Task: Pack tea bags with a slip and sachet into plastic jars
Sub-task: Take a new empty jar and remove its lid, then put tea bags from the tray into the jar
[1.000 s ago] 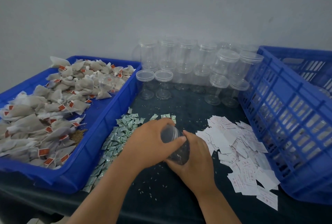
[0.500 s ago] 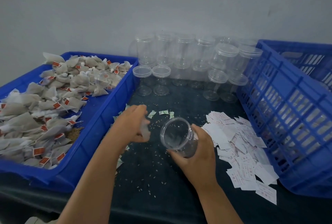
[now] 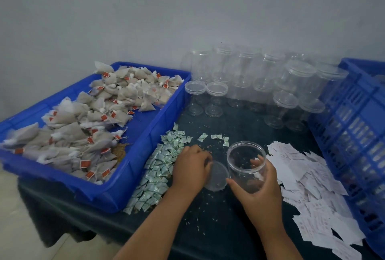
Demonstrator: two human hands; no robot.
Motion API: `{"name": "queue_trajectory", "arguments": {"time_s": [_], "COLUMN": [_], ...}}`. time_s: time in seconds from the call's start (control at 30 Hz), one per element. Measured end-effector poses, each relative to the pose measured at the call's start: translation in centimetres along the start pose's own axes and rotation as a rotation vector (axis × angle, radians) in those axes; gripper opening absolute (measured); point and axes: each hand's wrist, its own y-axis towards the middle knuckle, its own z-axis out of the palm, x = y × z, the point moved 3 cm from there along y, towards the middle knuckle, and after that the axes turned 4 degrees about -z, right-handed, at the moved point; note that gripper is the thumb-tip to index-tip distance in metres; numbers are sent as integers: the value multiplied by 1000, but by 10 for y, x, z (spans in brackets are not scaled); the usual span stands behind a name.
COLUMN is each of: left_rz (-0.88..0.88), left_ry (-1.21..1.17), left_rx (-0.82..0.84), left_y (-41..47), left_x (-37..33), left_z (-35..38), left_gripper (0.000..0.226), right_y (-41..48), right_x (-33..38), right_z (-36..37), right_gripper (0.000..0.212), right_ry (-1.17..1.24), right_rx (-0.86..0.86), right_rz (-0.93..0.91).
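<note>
Jar (image 3: 245, 155) — clear, uncapped, holding nothing but a few specks — sits to the right of the blue tray (image 3: 133, 176), beyond the strip of sachets (image 3: 160, 170) that runs along the tray's right wall. The right hand (image 3: 260, 191) is wrapped round its lower body, thumb on the near side and fingers showing through the plastic. I cannot tell whether its base touches the table (image 3: 208, 228).

Between tray and jar, just past the sachets, the lid (image 3: 217, 177) lies flat on the dark cloth, touching the jar's left side. The left hand (image 3: 191, 168) is knuckles-up over its left edge, fingers curled down onto the rim as if pinching it; the fingertips themselves are hidden.

The step looks like parking the lid so filling can begin. It is best left flat and close, clear of the sachets, where it can be found without looking. Loose grains litter the cloth, so it should be checked before it goes back on. The left hand is the nearer to the tray, so it should fetch the tea bags (image 3: 83, 126) and a sachet. The slips (image 3: 308, 178), farther right from the tray than the jar, suit the right hand — but only once the jar stands steady by itself. Keeping the grip low leaves the mouth free.
</note>
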Motion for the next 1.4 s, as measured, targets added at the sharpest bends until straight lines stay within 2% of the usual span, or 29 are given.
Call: {"name": "queue_trajectory", "arguments": {"time_s": [0.07, 0.17, 0.37, 0.43, 0.53, 0.6, 0.67, 0.73, 0.8, 0.93, 1.07, 1.13, 1.2, 1.23, 1.27, 1.3, 1.37, 1.4], "left_rz": [-22, -12, -17, -81, -293, -486, -657, -716, -712, -688, -528, -477, -453, -445, -448, -481, -553, -557], "left_ry": [-61, -139, -109, 6, 338, 522, 577, 536, 488, 374, 468, 328, 158, 150, 173, 190, 130, 134], "left_rx": [-4, -54, -157, -72, 228, 372, 399, 393, 404, 332, 387, 374, 260, 159, 72, 44, 119, 194], "left_y": [2, 8, 27, 45, 78, 86, 84, 83, 86, 88, 91, 94, 98, 100, 103, 103, 101, 100], "left_x": [-2, -9, 9, 39, 107, 154, 193, 221, 237, 234, 217, 214, 212, 212, 214, 219, 227, 229], "left_z": [-11, -52, -181, -212, -222, -208, -190, -171, -158, -156, -151, -145, -148, -152, -155, -155, -149, -144], "left_gripper": [31, 25, 32, 29, 20, 41, 78, 98, 102, 90, 35, 19, 17, 16, 27, 52, 99, 107], "right_y": [-2, -3, -3, -2, -3, -4, -4, -3, -2, -2, -1, -1, -1, -1, -1, -1, -1, -1], "right_x": [3, 4, 13, 17, 19, 19, 19, 20, 20, 18, 18, 16, 13, 13, 14, 15, 15, 14], "right_z": [0, 1, 3, 4, 5, 6, 6, 6, 7, 9, 10, 10, 9, 9, 8, 8, 7, 8], "right_gripper": [94, 93, 99, 95, 92, 92, 91, 90, 90, 89, 89, 92, 94, 94, 93, 91, 90, 90], "right_ry": [9, 26, 60, 67, 72, 73, 86, 89, 92, 93, 111, 90, 70, 64, 63, 65, 72, 74], "right_rx": [12, 32, 77, 78, 92, 111, 112, 115, 119, 105, 92, 92, 95, 96, 96, 95, 93, 96], "right_rz": [10, 21, 81, 84, 98, 101, 98, 92, 95, 120, 150, 161, 172, 174, 174, 174, 175, 175]}}
